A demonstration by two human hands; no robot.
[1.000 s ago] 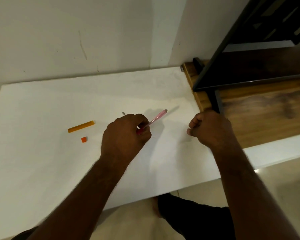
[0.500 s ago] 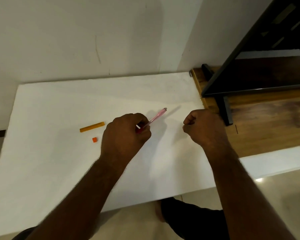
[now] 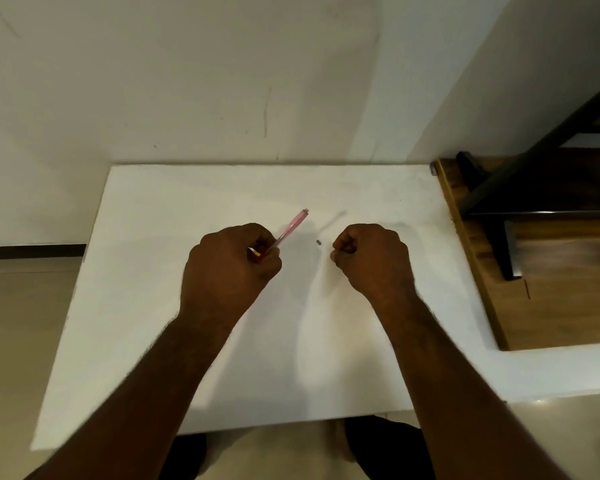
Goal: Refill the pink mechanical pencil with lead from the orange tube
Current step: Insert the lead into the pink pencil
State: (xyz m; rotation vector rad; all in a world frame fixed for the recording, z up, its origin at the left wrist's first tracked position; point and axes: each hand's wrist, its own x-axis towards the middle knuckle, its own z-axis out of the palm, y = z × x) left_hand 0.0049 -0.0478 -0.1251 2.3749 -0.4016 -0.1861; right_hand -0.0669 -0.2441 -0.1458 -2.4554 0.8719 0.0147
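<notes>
We are looking down at a white surface set against a pale wall, and we are finding no brand, label or writing that can be read on anything here. Starting at the left, the surface is lying bare where the orange tube and its small orange cap were showing half a second ago; neither is appearing in view now, since the camera has swung and the surface is filling more of the frame. Moving inward, our left hand is curling its grip around the lower end of the pink mechanical pencil, with a small yellow and red bit showing at the fingers; the pencil is tilting up and to the right, its far end clear of the hand, much as it was before. Just right of that, a small dark speck is lying on the surface between the two hands, touching neither. Our right hand is staying balled in a tight fist above the surface, and we cannot tell whether it is pinching anything inside. At the far right a wooden ledge is butting against the surface, with a black frame standing on it.
</notes>
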